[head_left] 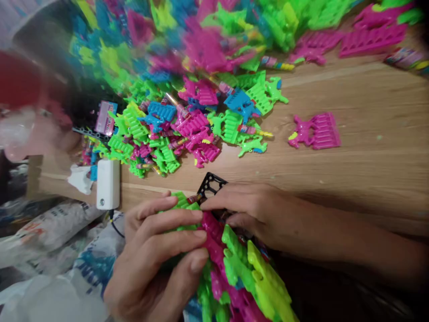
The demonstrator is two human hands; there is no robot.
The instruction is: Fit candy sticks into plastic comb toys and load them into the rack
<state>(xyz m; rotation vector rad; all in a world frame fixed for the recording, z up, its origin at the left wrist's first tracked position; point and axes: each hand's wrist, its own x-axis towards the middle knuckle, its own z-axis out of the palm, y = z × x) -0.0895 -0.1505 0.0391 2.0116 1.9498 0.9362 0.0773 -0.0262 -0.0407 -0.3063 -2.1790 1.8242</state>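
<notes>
At the bottom centre, my left hand (pixel 161 250) is closed over a bunch of bright plastic toys, its fingertips and thumb against a magenta animal-shaped toy (pixel 214 232). Green toys (pixel 234 255) and a yellow-green toy (pixel 268 277) sit beside it in an overlapping row. My right hand (pixel 248 205) reaches in from the right, fingers bent down at a black plastic rack (pixel 212 184) with round holes. Its fingertips are partly hidden, and what they pinch cannot be made out. A small labelled tube (pixel 194 198) shows between the hands.
A large heap of green, blue and magenta toys (pixel 197 129) covers the wooden table's (pixel 368 179) far left part. One magenta toy (pixel 317 130) lies apart. A white box with a cable (pixel 107 184) stands at the left edge. Plastic bags (pixel 50 232) lie below left.
</notes>
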